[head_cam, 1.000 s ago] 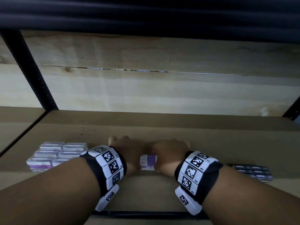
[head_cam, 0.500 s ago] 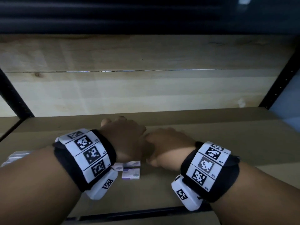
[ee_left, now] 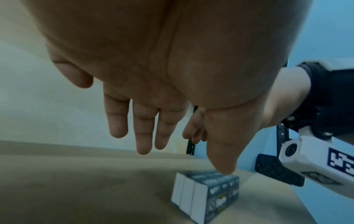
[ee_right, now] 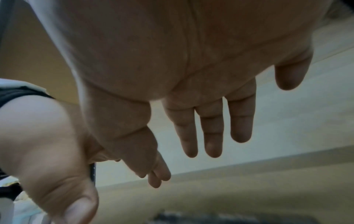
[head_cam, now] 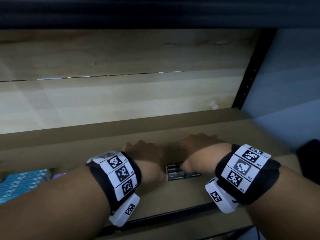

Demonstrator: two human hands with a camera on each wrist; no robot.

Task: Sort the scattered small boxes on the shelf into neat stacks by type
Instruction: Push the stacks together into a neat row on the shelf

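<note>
Both hands hang palm-down over one small cluster of dark boxes near the front edge of the shelf, one to each side of it. This bracketing looks meant for squaring the cluster: flat hands on opposite sides can press loose boxes flush without lifting them.

The left hand is on the cluster's left. In the left wrist view its fingers hang straight and slightly apart, holding nothing, and the thumb tip points down just above the top of the dark boxes without clearly touching them.

The right hand is on the right, its thumb low by the top of the cluster in the head view; whether it touches cannot be told. In the right wrist view its fingers are likewise straight, a little spread and empty, and the boxes show only as a dark blur at the bottom edge.

The dark boxes stand side by side on their narrow faces, white ends towards the left wrist camera, packed tight as one block. That suits a grouping by type.

Far to the left on the shelf, partly behind the left forearm, lies a block of light blue boxes in even rows, with a sliver of something purple beside it. Kept well apart, these read as other types already grouped, so the dark set seems to be the one in hand.
</note>
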